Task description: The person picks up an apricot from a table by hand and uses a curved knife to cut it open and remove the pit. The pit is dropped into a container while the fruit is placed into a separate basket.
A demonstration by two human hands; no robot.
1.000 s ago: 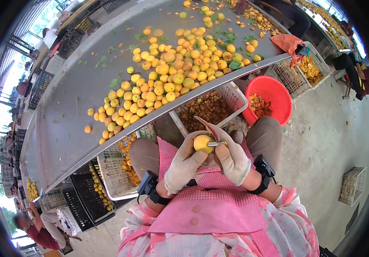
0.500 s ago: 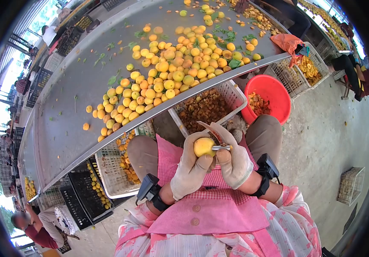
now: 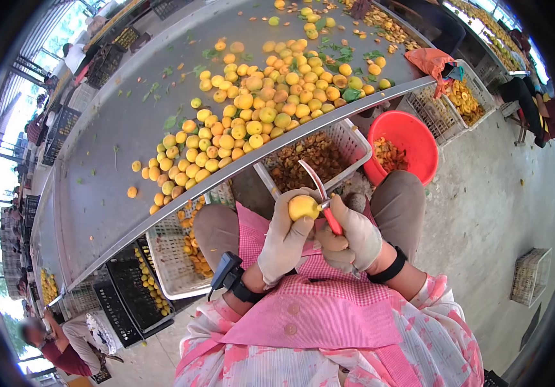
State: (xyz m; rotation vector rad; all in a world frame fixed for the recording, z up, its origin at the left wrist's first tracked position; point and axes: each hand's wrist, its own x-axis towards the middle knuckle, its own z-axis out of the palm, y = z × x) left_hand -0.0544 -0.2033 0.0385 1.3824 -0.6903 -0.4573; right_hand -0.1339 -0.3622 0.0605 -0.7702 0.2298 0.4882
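Observation:
In my gloved left hand [image 3: 284,235], a yellow apricot [image 3: 303,208] is held between thumb and fingers above my lap. My gloved right hand [image 3: 353,237] is wrapped round the red handle [image 3: 333,221] of a hand tool. The tool has a metal joint [image 3: 324,205] right at the apricot's right side. A long curved arm [image 3: 312,175], pale metal with red along it, points up and away from me. Both hands are close together over the pink checked apron [image 3: 329,280].
A heap of apricots [image 3: 245,109] lies on the metal table [image 3: 103,168]. Below its edge stand a white crate of brown pieces [image 3: 358,145], a red tub [image 3: 419,145] and a crate of cut fruit [image 3: 161,258]. Other people sit at both sides.
My right hand has turned the tool: the curved arm now stands up away from me and the red handle shows. The apricot stays in my left hand.

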